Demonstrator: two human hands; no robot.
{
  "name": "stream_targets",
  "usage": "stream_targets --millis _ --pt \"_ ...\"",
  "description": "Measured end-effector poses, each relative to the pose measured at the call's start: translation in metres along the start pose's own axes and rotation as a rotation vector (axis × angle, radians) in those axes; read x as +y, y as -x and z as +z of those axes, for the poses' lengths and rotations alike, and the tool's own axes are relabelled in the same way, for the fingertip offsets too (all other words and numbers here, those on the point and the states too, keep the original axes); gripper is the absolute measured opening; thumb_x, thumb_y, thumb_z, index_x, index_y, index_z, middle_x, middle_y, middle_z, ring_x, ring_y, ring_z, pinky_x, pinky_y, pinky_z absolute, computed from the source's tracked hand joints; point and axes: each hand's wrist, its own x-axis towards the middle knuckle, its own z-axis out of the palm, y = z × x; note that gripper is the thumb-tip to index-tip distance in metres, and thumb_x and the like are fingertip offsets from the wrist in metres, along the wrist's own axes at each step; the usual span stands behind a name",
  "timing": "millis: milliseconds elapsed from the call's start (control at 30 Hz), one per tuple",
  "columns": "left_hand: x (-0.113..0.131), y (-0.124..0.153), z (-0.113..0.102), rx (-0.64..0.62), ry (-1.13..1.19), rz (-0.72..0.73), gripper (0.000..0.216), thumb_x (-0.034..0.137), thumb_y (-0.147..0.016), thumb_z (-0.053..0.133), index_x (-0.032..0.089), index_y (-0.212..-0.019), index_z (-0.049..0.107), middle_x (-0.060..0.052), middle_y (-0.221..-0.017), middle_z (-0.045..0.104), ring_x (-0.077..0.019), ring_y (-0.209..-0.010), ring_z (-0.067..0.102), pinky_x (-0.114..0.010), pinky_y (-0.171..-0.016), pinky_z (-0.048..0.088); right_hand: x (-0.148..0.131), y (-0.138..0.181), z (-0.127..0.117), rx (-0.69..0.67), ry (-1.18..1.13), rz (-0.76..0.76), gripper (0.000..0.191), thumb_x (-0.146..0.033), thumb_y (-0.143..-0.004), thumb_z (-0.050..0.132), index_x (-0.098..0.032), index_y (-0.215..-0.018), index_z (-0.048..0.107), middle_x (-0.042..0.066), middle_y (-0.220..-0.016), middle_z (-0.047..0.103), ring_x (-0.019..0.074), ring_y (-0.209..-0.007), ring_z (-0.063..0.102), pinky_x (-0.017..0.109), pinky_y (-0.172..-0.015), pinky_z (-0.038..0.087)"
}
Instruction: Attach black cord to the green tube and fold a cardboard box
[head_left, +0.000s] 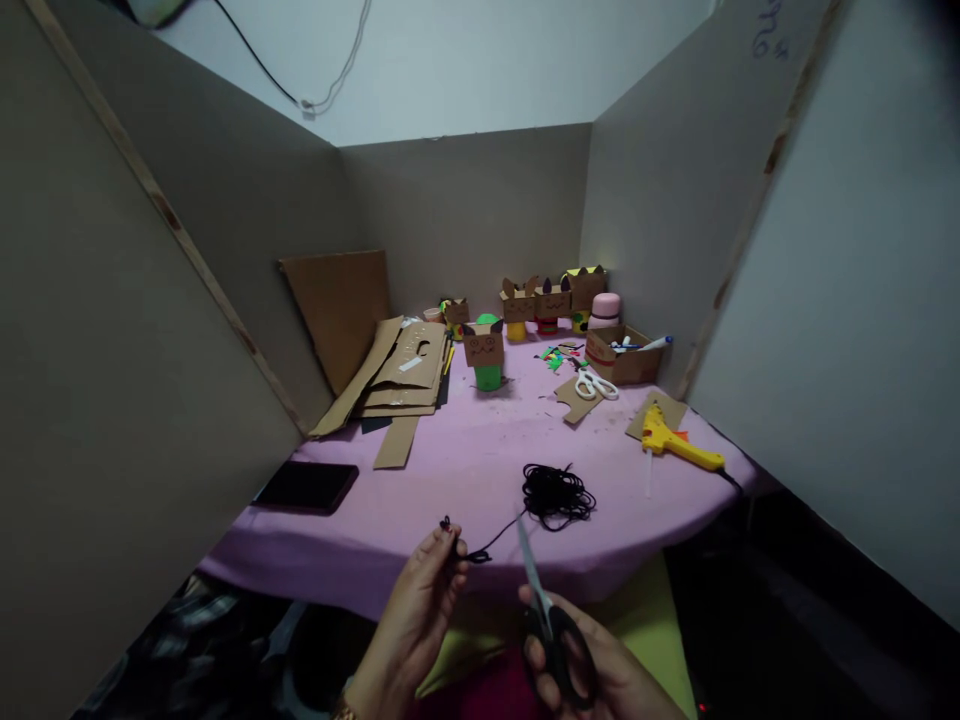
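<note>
My left hand [421, 600] is closed in a pinch on the end of a black cord [480, 552] near the front edge of the pink table [450, 460]. The cord runs right to a loose black bundle [556, 494] lying on the table. My right hand [592, 665] grips black-handled scissors [546, 610], blades pointing up toward the cord just right of my left fingers. The blades look nearly closed.
A dark phone [306, 486] lies at the left front. Cardboard sheets [401, 375] are stacked at the left back. Small cardboard figures [484, 352] stand further back, beside a box of pens [622, 352]. White scissors [596, 385] and a yellow glue gun [675, 440] lie at the right.
</note>
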Motion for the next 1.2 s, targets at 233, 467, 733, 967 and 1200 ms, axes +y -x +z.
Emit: stream_targets --millis 233,467,733,967,1200 --pt "-0.005 0.004 -0.003 0.006 0.069 -0.025 0.014 0.004 -0.08 0.051 0.01 -0.075 0.062 0.0 -0.06 0.062 -0.0053 -0.043 0.058 -0.012 -0.04 0.049 0.005 0.002 0.001 0.005 0.243 -0.033 0.062 -0.045 -0.049 0.081 -0.018 -0.098 0.054 -0.004 -0.066 0.06 0.0042 -0.044 0.055 0.013 -0.039 0.032" --pt "-0.004 0.004 -0.005 -0.002 0.11 -0.043 0.017 0.002 -0.081 0.049 0.009 -0.076 0.063 -0.001 -0.059 0.062 -0.0049 -0.043 0.058 -0.012 -0.042 0.051 -0.001 0.008 0.002 0.163 0.591 -0.015 0.059 -0.062 -0.054 0.068 -0.018 -0.087 0.049 -0.009 -0.053 0.048 0.0007 -0.035 0.038 0.013 -0.035 0.026" --pt "-0.009 0.004 -0.003 -0.029 0.095 -0.074 0.012 0.005 -0.08 0.053 0.01 -0.076 0.063 -0.001 -0.06 0.063 -0.0046 -0.042 0.057 -0.011 -0.039 0.048 0.002 -0.002 0.005 0.089 0.543 -0.053 0.057 -0.058 -0.055 0.07 -0.017 -0.089 0.049 -0.009 -0.052 0.05 -0.0005 -0.031 0.034 0.013 -0.032 0.023" --pt "-0.01 0.01 0.002 -0.117 0.038 -0.081 0.009 0.013 -0.075 0.062 0.011 -0.084 0.063 -0.009 -0.091 0.069 -0.0027 -0.045 0.054 -0.012 -0.04 0.046 -0.003 0.001 0.013 0.095 0.55 -0.034 0.06 -0.061 -0.053 0.069 -0.017 -0.088 0.05 -0.009 -0.051 0.049 -0.0009 -0.031 0.031 0.013 -0.032 0.021" --pt "-0.017 0.014 0.011 -0.296 -0.131 0.004 0.013 0.028 -0.079 0.058 0.018 -0.079 0.05 -0.007 -0.089 0.07 -0.0038 -0.044 0.051 -0.014 -0.041 0.039 -0.006 0.006 0.017 0.093 0.513 -0.015 0.063 -0.063 -0.051 0.069 -0.017 -0.09 0.052 -0.007 -0.053 0.05 -0.0001 -0.036 0.034 0.013 -0.036 0.023"
